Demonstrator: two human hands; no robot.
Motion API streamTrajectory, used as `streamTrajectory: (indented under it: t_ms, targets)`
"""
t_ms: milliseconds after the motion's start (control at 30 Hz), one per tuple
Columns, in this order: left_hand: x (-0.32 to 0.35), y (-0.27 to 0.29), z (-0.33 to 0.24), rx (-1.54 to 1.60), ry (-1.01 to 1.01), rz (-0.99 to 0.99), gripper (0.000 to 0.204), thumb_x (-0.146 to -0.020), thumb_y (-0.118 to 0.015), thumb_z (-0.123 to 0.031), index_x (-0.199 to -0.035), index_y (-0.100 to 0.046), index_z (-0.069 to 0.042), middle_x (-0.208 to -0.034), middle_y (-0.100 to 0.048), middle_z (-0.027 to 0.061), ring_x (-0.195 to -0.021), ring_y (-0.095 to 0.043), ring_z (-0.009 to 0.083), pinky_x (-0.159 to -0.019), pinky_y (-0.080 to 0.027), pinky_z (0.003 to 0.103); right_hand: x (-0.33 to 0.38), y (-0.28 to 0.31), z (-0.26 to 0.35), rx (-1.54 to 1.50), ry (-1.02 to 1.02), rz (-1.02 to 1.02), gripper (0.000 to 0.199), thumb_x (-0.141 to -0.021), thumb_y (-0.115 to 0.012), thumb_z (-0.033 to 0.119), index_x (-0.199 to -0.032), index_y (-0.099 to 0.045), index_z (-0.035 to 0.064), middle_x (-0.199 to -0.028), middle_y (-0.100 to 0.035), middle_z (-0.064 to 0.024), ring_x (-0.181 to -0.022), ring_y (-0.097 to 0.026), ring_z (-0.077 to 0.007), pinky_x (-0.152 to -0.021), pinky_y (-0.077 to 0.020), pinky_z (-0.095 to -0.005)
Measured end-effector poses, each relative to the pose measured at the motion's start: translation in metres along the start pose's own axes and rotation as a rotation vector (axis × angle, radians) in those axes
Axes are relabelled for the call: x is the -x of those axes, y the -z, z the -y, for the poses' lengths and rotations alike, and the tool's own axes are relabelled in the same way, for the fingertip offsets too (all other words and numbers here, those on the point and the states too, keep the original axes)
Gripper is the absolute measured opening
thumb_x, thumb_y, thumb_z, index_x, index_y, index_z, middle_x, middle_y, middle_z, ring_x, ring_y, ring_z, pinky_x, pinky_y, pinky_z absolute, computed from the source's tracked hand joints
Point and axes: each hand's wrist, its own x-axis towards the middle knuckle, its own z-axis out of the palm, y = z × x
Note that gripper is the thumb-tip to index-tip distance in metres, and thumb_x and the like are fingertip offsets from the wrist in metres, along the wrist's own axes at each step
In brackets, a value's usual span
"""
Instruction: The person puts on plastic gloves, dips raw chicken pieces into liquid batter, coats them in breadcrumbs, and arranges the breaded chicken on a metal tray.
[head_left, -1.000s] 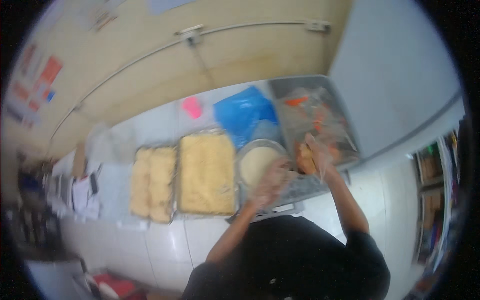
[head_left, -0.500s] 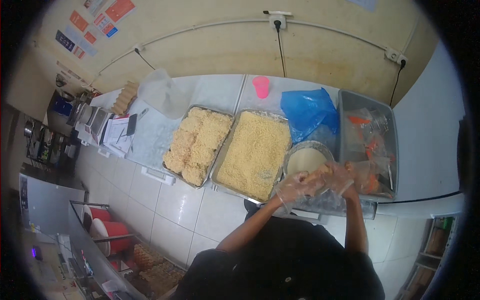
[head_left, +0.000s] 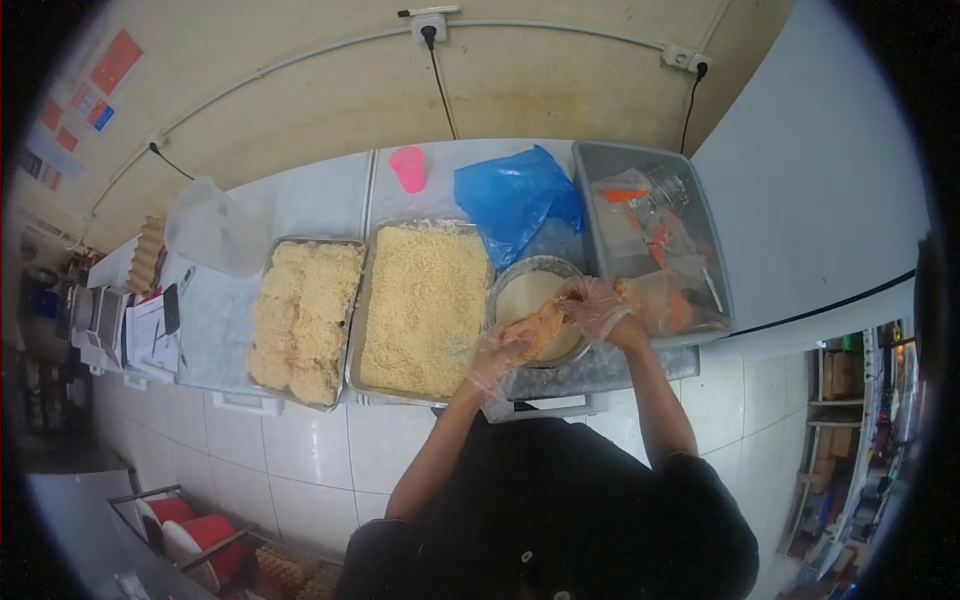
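A flat, orange-tinged piece of raw meat (head_left: 540,328) is stretched between my two hands, above a bowl (head_left: 577,350) of pale, creamy batter (head_left: 522,296). My left hand (head_left: 494,362), in a loose clear plastic glove, grips its left end near the crumb tray's right edge. Gloved likewise, my right hand (head_left: 603,310) holds the other end, beside the grey tub. Left of the bowl, a metal tray (head_left: 352,365) is filled with yellowish crumbs (head_left: 425,300). Crumb-coated pieces (head_left: 305,320) crowd a second tray farther left. My fingertips are partly hidden by the gloves and meat.
A grey tub (head_left: 722,262) at right contains clear bags with orange contents. Behind the bowl lies a blue plastic bag (head_left: 515,205), with a pink cup (head_left: 408,169) to its left. A clear plastic bag (head_left: 215,230), egg cartons (head_left: 147,254) and a clipboard (head_left: 153,335) occupy the table's left part.
My view has turned rightward, so the table appears farther left. My hands have moved apart, and the meat bunched between them is now spread out over the bowl.
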Motion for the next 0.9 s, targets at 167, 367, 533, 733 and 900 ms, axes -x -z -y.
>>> streamTrajectory:
  t_ms: [167,367,533,733,900]
  targets:
    - [-0.01,0.025,0.005,-0.217,0.05,-0.067,0.044,-0.086,-0.071,-0.007,-0.125,-0.053,0.005,-0.111,-0.066,0.0139,-0.096,-0.066,0.0177,-0.081,-0.055,0.031,-0.008,-0.011,-0.006,0.228,0.032,-0.127,0.016,-0.086,-0.066,0.012,-0.092,-0.068,-0.0021,-0.079,-0.068,-0.0102,-0.073,-0.063,-0.0153,-0.067,-0.0499,-0.0313]
    - [0.013,0.08,0.0,-0.191,0.036,-0.145,0.038,-0.084,-0.072,-0.014,-0.115,-0.06,0.005,-0.106,-0.068,0.0142,-0.092,-0.066,0.0185,-0.077,-0.055,0.03,-0.017,-0.042,0.01,0.359,0.052,-0.183,0.017,-0.084,-0.067,0.015,-0.093,-0.069,0.0003,-0.085,-0.069,-0.0158,-0.08,-0.065,-0.0273,-0.073,-0.0507,-0.037]
    - [0.038,0.102,-0.039,-0.412,0.0,-0.121,0.041,-0.088,-0.071,-0.017,-0.123,-0.056,-0.001,-0.113,-0.066,0.0123,-0.095,-0.066,0.0193,-0.076,-0.054,0.029,-0.058,-0.09,-0.131,0.969,0.264,-0.191,0.018,-0.081,-0.065,0.011,-0.094,-0.07,0.0012,-0.095,-0.069,-0.0203,-0.096,-0.064,-0.0357,-0.083,-0.0507,-0.0414]
    - [0.062,0.145,-0.047,-0.222,-0.064,-0.144,0.046,-0.087,-0.073,-0.021,-0.125,-0.056,-0.003,-0.118,-0.064,0.0095,-0.098,-0.065,0.018,-0.077,-0.051,0.029,-0.055,-0.115,-0.098,0.863,0.29,0.002,0.019,-0.081,-0.067,0.01,-0.099,-0.072,0.0047,-0.095,-0.07,-0.0174,-0.095,-0.067,-0.0291,-0.087,-0.0515,-0.0374]
    - [0.068,0.156,-0.053,-0.149,-0.048,-0.172,0.048,-0.086,-0.074,-0.024,-0.126,-0.056,-0.005,-0.115,-0.065,0.0068,-0.098,-0.065,0.0182,-0.077,-0.051,0.029,-0.049,-0.044,-0.067,0.11,-0.052,-0.024,0.024,-0.085,-0.072,0.019,-0.097,-0.07,-0.0028,-0.097,-0.072,-0.0121,-0.088,-0.067,-0.0135,-0.079,-0.0537,-0.0309]
